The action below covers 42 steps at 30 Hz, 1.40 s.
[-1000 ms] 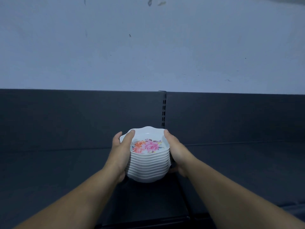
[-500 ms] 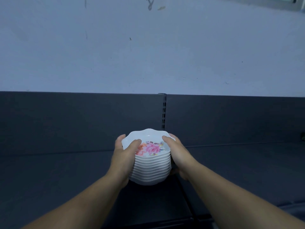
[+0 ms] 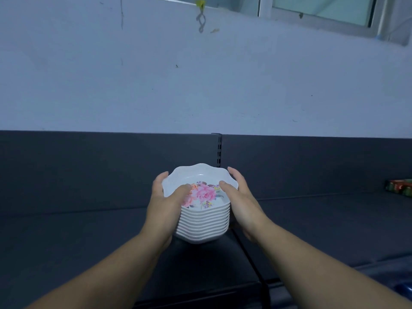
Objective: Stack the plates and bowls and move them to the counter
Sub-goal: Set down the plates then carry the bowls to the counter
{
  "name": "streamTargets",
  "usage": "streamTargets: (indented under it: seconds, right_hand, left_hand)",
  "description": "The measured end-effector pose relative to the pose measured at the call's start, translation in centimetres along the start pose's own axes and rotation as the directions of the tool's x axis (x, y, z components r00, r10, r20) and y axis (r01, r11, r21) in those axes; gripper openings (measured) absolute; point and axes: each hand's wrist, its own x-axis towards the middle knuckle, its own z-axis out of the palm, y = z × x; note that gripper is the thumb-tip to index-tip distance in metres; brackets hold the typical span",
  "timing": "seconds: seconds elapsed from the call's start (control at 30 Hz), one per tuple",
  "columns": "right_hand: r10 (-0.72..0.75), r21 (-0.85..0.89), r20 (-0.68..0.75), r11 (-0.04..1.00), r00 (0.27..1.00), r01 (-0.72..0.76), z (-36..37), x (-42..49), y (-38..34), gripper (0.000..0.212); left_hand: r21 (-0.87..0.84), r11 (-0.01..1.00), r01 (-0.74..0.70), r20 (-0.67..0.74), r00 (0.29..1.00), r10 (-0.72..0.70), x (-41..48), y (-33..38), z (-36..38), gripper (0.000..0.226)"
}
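Observation:
A stack of several white scalloped bowls (image 3: 204,221) stands on the dark shelf surface (image 3: 89,237) in the middle of the view. The top bowl has pink and orange flowers printed inside. My left hand (image 3: 166,206) clasps the stack's left side, its thumb resting inside the top bowl. My right hand (image 3: 239,202) is against the right side, thumb on the rim, fingers partly spread behind the stack.
A dark back panel (image 3: 111,166) with a slotted upright post (image 3: 219,150) rises just behind the stack. A red and green package (image 3: 400,187) lies far right on the shelf. A pale wall and a window are above.
The view has tilted up and moved closer. Both thumbs have shifted from the rim's outside onto the inside of the top bowl. The stack stays in place on the shelf.

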Motion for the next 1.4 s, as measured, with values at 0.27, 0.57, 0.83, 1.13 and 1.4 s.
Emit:
streamTargets:
  seconds: [0.27, 0.57, 0.83, 1.13, 1.4]
  right_hand:
    - [-0.040, 0.032, 0.025, 0.999, 0.999, 0.039, 1.0, -2.2, -1.9, 0.030]
    - [-0.026, 0.077, 0.116, 0.997, 0.993, 0.017, -1.0, -3.6, -2.4, 0.040]
    - [-0.002, 0.099, 0.178, 0.995, 0.984, -0.015, -6.7, -6.2, -1.8, 0.037]
    - [-0.033, 0.107, 0.306, 0.994, 0.952, 0.000, -9.7, -10.5, -0.1, 0.040]
    - [-0.093, 0.186, 0.471, 0.983, 0.877, 0.004, -6.1, -16.1, -0.6, 0.038]
  left_hand:
    - [0.046, 0.996, -0.078, -0.034, 0.996, 0.080, -2.9, 2.3, -1.1, 0.069]
    - [0.040, 0.998, -0.057, -0.121, 0.991, 0.061, -6.6, 3.3, 0.8, 0.071]
    - [0.094, 0.993, -0.077, -0.197, 0.976, 0.095, -11.4, 3.0, 6.0, 0.066]
    - [0.168, 0.984, -0.062, -0.340, 0.933, 0.117, -19.2, 2.1, 8.6, 0.073]
    - [0.213, 0.975, -0.056, -0.497, 0.853, 0.158, -26.4, 3.0, 5.1, 0.073]
